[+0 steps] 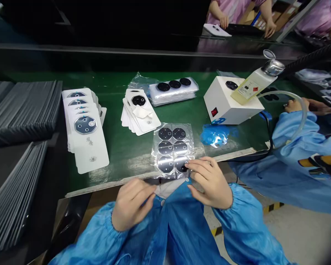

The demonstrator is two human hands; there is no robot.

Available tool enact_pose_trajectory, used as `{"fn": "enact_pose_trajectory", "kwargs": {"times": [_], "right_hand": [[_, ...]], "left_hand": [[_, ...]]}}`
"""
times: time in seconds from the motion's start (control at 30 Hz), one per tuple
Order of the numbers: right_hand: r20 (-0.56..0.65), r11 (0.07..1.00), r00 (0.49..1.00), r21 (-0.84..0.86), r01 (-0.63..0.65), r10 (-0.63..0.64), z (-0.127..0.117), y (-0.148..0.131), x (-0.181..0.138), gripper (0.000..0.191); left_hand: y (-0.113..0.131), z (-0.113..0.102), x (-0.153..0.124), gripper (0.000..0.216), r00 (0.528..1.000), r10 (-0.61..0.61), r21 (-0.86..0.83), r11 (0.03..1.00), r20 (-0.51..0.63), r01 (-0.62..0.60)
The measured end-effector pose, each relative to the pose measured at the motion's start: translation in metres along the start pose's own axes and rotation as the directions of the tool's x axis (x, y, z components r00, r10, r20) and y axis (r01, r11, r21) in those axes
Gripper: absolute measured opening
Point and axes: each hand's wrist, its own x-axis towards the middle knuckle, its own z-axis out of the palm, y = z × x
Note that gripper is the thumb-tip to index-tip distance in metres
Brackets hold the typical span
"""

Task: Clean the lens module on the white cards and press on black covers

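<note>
A clear plastic sheet (173, 138) with several round black stickers in two columns lies at the bench's front edge. My right hand (209, 181) rests over its lower right corner, fingers stretched and apart, the fingertips touching the nearest right sticker (181, 163). To the left of the sheet, just in front of the edge, my left hand (134, 202) is closed in a pinch, slightly blurred. What lies between its thumb and finger, if anything, cannot be made out. Beyond the sheet are white cards (143, 119) with a black sticker and a crumpled white cloth (142, 111) on top.
White cards with dark round panels (92, 151) fan out at left, beside racks of grey plates (24, 114). Behind sits a stack of sticker sheets (173, 96). A white box (223, 101) carries a bottle (253, 86); blue film scraps (215, 135) lie before it. Co-workers' hands show right and behind.
</note>
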Motion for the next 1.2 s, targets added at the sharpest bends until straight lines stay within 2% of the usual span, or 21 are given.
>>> {"fn": "enact_pose_trajectory", "kwargs": {"times": [0.1,0.17,0.23,0.3,0.4,0.57,0.77,0.93,1.2], "right_hand": [[-0.038,1.000,0.999,0.021,-0.002,0.003,0.014,-0.013,0.018,0.020],[-0.033,1.000,0.999,0.021,0.022,-0.021,0.026,-0.017,0.028,0.026],[-0.035,0.998,0.998,0.032,0.056,-0.055,0.035,-0.018,0.032,0.025],[-0.034,0.995,0.996,0.055,0.085,-0.083,0.038,-0.016,0.029,0.022],[-0.016,0.992,0.995,0.083,0.097,-0.096,0.034,-0.014,0.021,0.020],[0.035,0.991,0.996,0.105,0.080,-0.085,0.028,-0.016,0.015,0.022],[0.001,0.991,0.998,0.120,0.057,-0.057,0.029,-0.022,0.019,0.020],[-0.016,0.988,0.998,0.143,0.065,-0.064,0.031,-0.028,0.023,0.014],[-0.058,0.983,0.998,0.181,0.013,-0.002,0.034,-0.037,0.028,0.004]], "left_hand": [[0.002,0.017,-0.010,0.013,0.977,-0.174,-0.227,0.954,0.123,0.199],[-0.002,0.030,-0.014,0.023,0.935,-0.302,-0.369,0.861,0.184,0.350],[-0.007,0.040,-0.017,0.029,0.887,-0.423,-0.491,0.742,0.187,0.457],[-0.010,0.044,-0.020,0.031,0.840,-0.514,-0.589,0.629,0.174,0.507],[-0.010,0.044,-0.021,0.029,0.789,-0.585,-0.684,0.499,0.187,0.532],[-0.001,0.044,-0.019,0.022,0.752,-0.618,-0.737,0.394,0.229,0.548],[0.002,0.046,-0.019,0.020,0.763,-0.614,-0.735,0.419,0.204,0.534],[0.003,0.045,-0.017,0.020,0.790,-0.594,-0.694,0.506,0.151,0.513],[0.014,0.038,-0.006,0.016,0.840,-0.536,-0.563,0.671,0.082,0.483]]}}
